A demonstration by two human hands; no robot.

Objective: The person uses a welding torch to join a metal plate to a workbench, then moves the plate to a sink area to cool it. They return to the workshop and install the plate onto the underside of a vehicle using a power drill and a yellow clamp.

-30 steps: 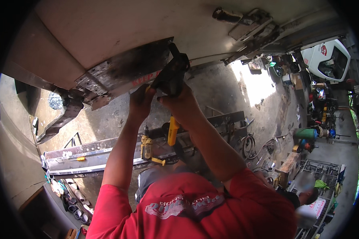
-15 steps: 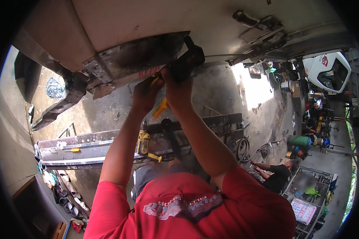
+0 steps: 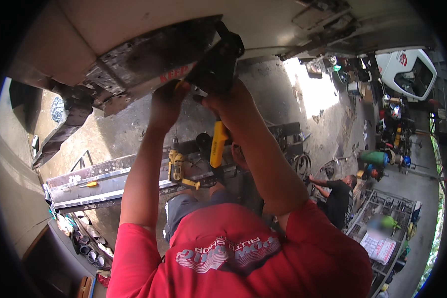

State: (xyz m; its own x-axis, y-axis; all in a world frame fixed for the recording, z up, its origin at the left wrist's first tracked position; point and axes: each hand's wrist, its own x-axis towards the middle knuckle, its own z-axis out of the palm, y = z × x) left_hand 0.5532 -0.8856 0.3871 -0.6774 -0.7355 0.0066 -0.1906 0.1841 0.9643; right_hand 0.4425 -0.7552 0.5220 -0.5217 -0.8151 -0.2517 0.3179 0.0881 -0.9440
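Held left hand (image 3: 166, 104) up, with curled fingers, at the left edge of dark metal bracket (image 3: 214, 68), just beside stained plate (image 3: 156, 49). Saw yellow drill (image 3: 176, 166) below and, farther right, yellow handle (image 3: 217, 145). Held right hand (image 3: 230, 102) just apart from left, at bracket's lower edge. Could not tell either grip.

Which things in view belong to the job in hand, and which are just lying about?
Seemingly part of the job:
Dark angular piece, at the left hand and right hand
Yellow object, just below the right hand; whether it is gripped is unclear

Seemingly just lying about:
Yellow drill, untouched
Shoes, lower left
Green cylinder, far right
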